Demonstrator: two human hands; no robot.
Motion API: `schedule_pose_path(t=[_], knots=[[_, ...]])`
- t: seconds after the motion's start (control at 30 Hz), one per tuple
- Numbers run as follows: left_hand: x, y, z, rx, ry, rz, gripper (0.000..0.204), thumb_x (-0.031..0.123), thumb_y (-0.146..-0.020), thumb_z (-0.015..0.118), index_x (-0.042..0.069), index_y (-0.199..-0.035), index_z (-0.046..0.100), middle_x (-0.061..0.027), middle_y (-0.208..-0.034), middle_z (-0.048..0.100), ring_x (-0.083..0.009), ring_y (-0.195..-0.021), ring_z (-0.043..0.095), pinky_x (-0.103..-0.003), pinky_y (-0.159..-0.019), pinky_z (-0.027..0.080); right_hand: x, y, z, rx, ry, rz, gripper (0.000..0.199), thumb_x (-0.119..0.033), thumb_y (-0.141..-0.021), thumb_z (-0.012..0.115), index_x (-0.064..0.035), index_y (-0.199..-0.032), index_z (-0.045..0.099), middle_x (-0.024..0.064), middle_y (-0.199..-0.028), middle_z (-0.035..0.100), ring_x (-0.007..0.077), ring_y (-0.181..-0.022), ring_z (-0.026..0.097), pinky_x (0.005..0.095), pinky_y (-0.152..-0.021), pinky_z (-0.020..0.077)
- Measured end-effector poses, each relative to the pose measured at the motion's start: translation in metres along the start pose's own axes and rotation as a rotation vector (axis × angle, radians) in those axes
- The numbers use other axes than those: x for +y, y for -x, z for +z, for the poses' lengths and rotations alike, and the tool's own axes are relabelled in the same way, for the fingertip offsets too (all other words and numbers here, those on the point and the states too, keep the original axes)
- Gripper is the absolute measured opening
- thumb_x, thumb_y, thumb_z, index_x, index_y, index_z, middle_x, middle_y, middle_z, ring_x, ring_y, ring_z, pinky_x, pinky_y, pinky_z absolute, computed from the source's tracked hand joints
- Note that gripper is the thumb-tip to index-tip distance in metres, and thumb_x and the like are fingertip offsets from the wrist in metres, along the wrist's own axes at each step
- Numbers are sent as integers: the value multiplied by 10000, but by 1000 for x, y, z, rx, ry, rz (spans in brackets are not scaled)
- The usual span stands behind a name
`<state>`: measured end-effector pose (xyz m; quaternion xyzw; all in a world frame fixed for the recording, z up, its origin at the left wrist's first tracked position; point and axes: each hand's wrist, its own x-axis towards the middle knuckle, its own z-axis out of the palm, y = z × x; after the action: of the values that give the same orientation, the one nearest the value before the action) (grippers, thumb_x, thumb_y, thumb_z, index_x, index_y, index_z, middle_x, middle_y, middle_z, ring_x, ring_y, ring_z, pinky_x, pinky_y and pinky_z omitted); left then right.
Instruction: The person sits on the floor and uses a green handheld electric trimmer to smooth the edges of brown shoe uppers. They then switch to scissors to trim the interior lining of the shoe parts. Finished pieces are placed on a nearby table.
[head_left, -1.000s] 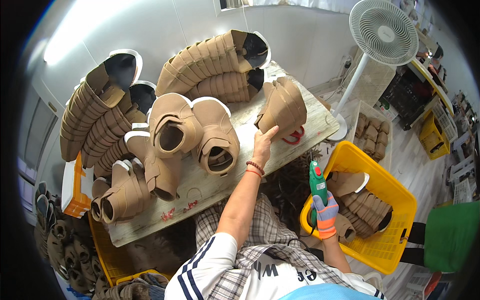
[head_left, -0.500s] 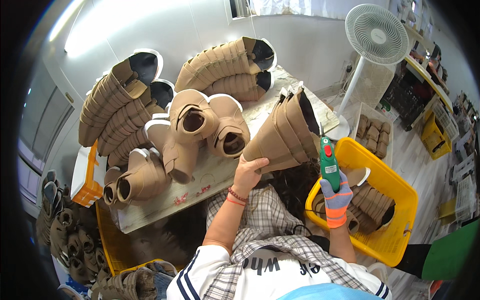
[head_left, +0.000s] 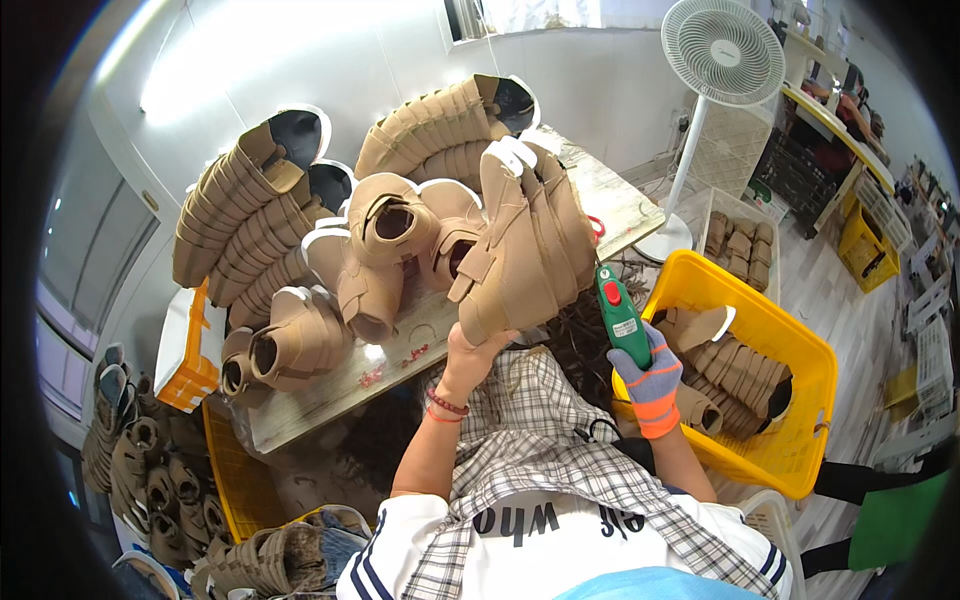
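Over the counter (head_left: 620, 205): that's where the held stack of brown shoe uppers (head_left: 525, 250) is, tipped up above the near edge, white-edged ends on top and the narrow ends down low.

Left hand (head_left: 470, 365): bare, fingers clamped on the bottom of that stack, thumb on the near side (the other fingers are mostly hidden behind it). Probably gripped down there because it leaves the flared layers free to fan out.

Right hand (head_left: 650, 375): gloved in grey and orange, fingers wrapped round a green handheld tool (head_left: 625, 325). It points away from the body, likely so the tip faces the stack's right edge. Can't tell if the two actually touch.

Back of the counter: nested rows (head_left: 430, 130) near the wall, plus left-hand rows (head_left: 235, 220), each upper tucked into the next, presumably to save room.

Middle of the counter: loose uppers (head_left: 400, 225) bunched together, holes toward the person, seemingly parked there for easy reach.

Yellow basket (head_left: 775, 465): just right of the gloved hand, more nested uppers (head_left: 740, 385) lying inside on their sides. Handy spot, so probably no accident.

White fan (head_left: 725, 50): beyond the counter's right end, presumably for a bit of breeze.
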<state>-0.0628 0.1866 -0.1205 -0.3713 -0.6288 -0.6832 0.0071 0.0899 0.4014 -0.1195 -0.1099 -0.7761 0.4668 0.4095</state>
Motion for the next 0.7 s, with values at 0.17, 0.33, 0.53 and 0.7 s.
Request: schedule_pose_path(t=[0.17, 0.33, 0.53, 0.7], knots=[[12, 10, 9, -59, -279, 144, 210, -36, -789, 671, -51, -993, 625, -139, -918, 664, -241, -797, 643, -310, -678, 504, -6, 3, -3, 12, -17, 63, 467, -212, -717, 805, 0, -1087, 617, 87, -854, 666, 117, -730, 609, 257, -664, 501], [-11, 23, 9, -34, -485, 332, 292, -64, -775, 626, -53, -1064, 590, -194, -1027, 618, -346, -944, 602, -376, -795, 487, -6, 4, -6, -8, -84, 151, 430, -207, -742, 787, 0, -1080, 618, 66, -842, 657, 100, -723, 586, 246, -661, 493], [-14, 28, 4, -112, -684, 478, 346, -89, -714, 598, -63, -1059, 585, -208, -1081, 594, -399, -1047, 542, -458, -906, 442, -11, 0, -11, -51, -254, 243, 306, -118, -797, 704, 16, -1050, 595, 22, -791, 612, 74, -678, 547, 223, -616, 463], [9, 22, 6, -142, -840, 639, 314, -72, -670, 619, -67, -984, 617, -195, -1072, 605, -388, -1055, 546, -469, -925, 441, -9, -1, -16, -42, -288, 277, 336, -147, -784, 736, 5, -1058, 613, 13, -805, 614, 63, -700, 537, 214, -631, 466]])
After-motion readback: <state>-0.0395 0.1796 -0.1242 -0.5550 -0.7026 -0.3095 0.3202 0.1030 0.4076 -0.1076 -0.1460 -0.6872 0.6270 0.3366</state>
